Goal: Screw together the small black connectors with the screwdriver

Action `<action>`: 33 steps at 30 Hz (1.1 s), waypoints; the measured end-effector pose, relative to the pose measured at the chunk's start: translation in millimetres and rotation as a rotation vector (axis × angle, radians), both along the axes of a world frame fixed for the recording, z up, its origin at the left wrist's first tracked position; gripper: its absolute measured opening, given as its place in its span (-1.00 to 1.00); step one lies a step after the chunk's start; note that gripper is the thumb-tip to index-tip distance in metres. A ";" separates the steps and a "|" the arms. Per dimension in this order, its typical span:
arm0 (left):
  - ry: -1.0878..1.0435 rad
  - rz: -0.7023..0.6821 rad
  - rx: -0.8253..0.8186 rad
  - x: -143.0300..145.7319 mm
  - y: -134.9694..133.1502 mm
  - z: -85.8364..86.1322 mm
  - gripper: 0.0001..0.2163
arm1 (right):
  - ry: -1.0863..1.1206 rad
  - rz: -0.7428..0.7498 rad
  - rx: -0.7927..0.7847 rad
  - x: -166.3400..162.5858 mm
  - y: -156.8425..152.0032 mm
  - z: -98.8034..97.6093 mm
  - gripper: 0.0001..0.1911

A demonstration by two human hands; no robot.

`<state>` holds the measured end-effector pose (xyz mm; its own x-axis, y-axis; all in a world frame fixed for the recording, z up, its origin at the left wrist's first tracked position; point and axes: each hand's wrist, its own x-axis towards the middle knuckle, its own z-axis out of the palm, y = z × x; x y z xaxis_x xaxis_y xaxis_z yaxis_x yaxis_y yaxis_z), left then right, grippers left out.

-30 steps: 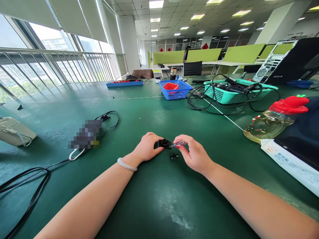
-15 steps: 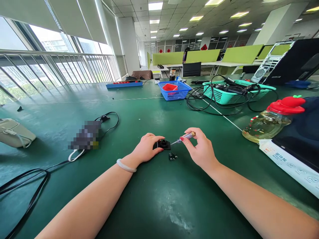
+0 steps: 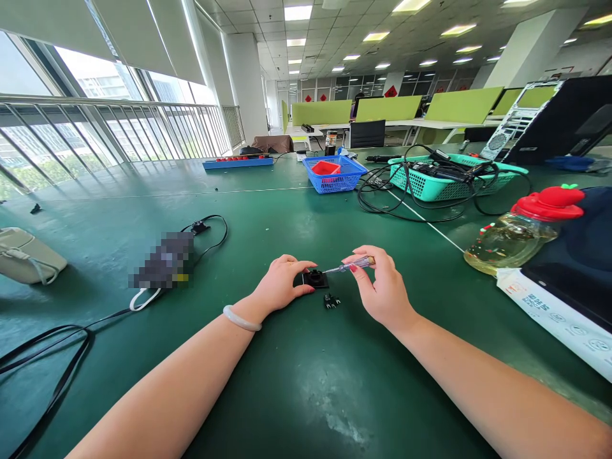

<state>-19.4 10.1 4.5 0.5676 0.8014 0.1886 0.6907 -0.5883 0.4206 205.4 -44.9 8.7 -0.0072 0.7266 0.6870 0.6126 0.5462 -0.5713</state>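
Note:
My left hand (image 3: 283,283) grips a small flat black part (image 3: 315,279) with a raised round middle, thumb and forefinger at its left end, on the green table (image 3: 287,395). In my right hand (image 3: 385,287) is a screwdriver (image 3: 358,263) with a clear purplish handle, pinched between the fingers. Its thin shaft points left, and the tip is at the black part's upper right; whether it touches cannot be made out. Just below the part lie some small black pieces (image 3: 331,301) with bright metal bits.
A blue basket (image 3: 337,183) with a red tray and a teal basket (image 3: 430,188) of black cables stand farther back. At the right are a red-lidded jar (image 3: 516,239) and a white box (image 3: 549,312); at the left, a cabled device (image 3: 165,260) and a beige case (image 3: 29,256).
The screwdriver has swung flatter, and its tip has moved slightly left and up over the black part. My left hand stays nearly still.

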 end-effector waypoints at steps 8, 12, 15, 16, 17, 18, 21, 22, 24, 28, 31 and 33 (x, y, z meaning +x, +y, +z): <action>-0.007 -0.025 -0.003 2.6 -2.2 2.6 -0.51 | -0.277 0.218 0.340 -9.3 -9.9 6.8 -0.75; -0.012 -0.029 0.019 2.4 -2.7 2.9 -0.54 | -0.329 0.226 0.259 -12.4 -7.3 5.2 -0.79; -0.012 -0.029 0.032 1.5 -3.0 3.0 -0.55 | -0.267 0.199 0.255 -9.4 -6.2 5.0 -0.77; -0.012 -0.028 0.033 1.4 -3.0 3.1 -0.55 | -0.240 0.184 0.271 -7.8 -6.3 5.5 -0.76; -0.011 -0.026 0.033 1.4 -2.9 3.0 -0.56 | -0.213 0.168 0.293 -6.2 -6.5 6.2 -0.75; -0.011 -0.025 0.032 1.4 -2.8 2.9 -0.56 | -0.192 0.150 0.315 -4.9 -6.7 7.0 -0.74; -0.019 -0.032 0.037 1.6 -2.3 2.0 -0.57 | -0.203 0.109 0.339 -2.9 -6.2 8.1 -0.72; -0.023 -0.038 0.043 1.6 -2.3 1.7 -0.58 | -0.225 0.102 0.334 -3.1 -5.5 7.7 -0.72; -0.034 -0.048 0.058 1.4 -2.7 1.4 -0.59 | -0.271 0.098 0.303 -4.1 -4.0 6.2 -0.73; -0.066 -0.051 0.096 1.1 -5.0 3.1 -0.63 | -0.217 0.095 0.265 -3.2 -2.7 3.7 -0.74; -0.121 -0.007 0.160 1.8 -6.5 4.8 -0.65 | 0.018 0.050 0.296 3.1 -1.1 3.3 -0.70; -0.121 0.062 0.196 2.5 -7.1 4.5 -0.63 | 0.149 0.004 0.294 8.5 2.4 2.3 -0.70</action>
